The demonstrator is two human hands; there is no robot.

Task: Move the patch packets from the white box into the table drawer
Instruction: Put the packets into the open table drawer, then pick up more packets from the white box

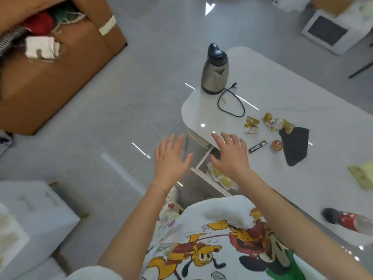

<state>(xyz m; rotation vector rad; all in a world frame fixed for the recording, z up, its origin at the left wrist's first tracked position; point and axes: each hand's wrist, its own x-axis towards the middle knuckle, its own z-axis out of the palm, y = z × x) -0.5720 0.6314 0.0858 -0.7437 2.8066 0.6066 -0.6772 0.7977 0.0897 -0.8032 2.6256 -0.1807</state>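
Your L hand (171, 160) is spread flat, fingers straight, holding nothing, over the floor just left of the open drawer (203, 157); your R hand (231, 158) is also released, fingers splayed, above the drawer and the table (282, 93) edge; patch packets (223, 178), yellow & white, lie inside the drawer, partly hidden by your R wrist; white box (36, 211) sits bottom-left, well apart from the drawer; on the tabletop: kettle (215, 71) w/ black cord (232, 104), gold snack wrappers (270, 122), black cloth (295, 146); a bottle (351, 221) lies near the frame's right edge.

Left hand (171, 158) and right hand (230, 154) outstretched, fingers spread, empty.
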